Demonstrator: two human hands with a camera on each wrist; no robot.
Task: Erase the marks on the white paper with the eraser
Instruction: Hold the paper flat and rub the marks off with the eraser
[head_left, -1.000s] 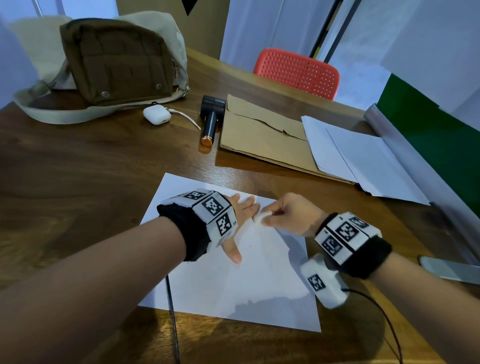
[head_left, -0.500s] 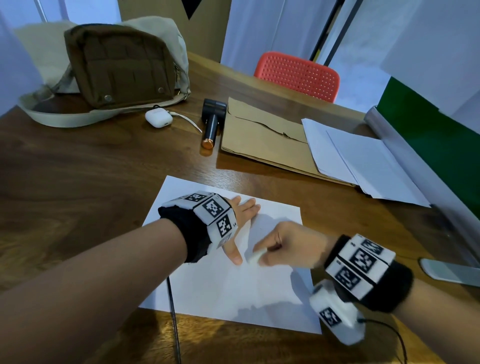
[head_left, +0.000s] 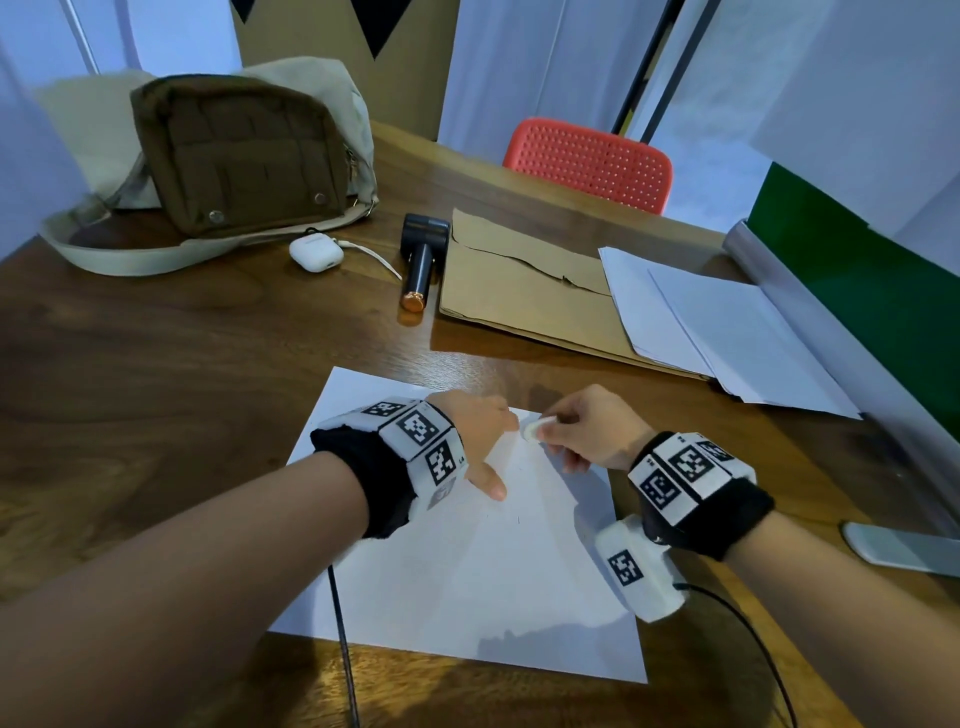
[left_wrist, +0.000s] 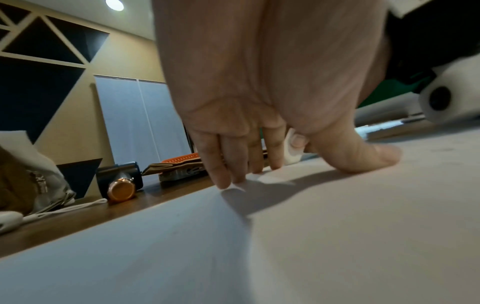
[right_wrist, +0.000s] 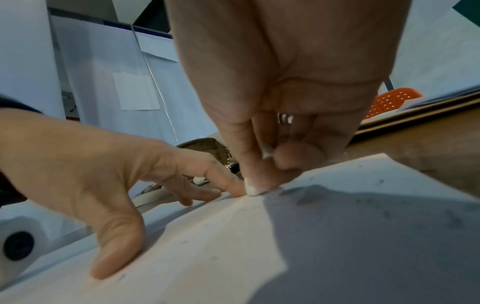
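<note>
A white sheet of paper (head_left: 467, 571) lies on the wooden table in front of me. My left hand (head_left: 483, 441) presses flat on its upper part, fingers straight and thumb spread (left_wrist: 233, 164). My right hand (head_left: 582, 431) pinches a small white eraser (head_left: 535, 428) and holds its tip against the paper near the far edge, right beside the left fingertips (right_wrist: 253, 188). Small dark specks and faint marks dot the paper (right_wrist: 376, 197) around the eraser. One short dark mark (head_left: 518, 519) shows near the sheet's middle.
Behind the paper lie a brown envelope (head_left: 519, 291), loose white sheets (head_left: 727, 332), a black-and-copper cylindrical device (head_left: 418, 265), a white earbud case (head_left: 316, 253) and a brown bag (head_left: 239, 156). A red chair (head_left: 587, 161) stands beyond the table. A cable (head_left: 343, 649) crosses the paper's near edge.
My right hand has moved the eraser from the paper's middle back up to the far edge, beside the left fingertips. The left hand stays pressed on the sheet.
</note>
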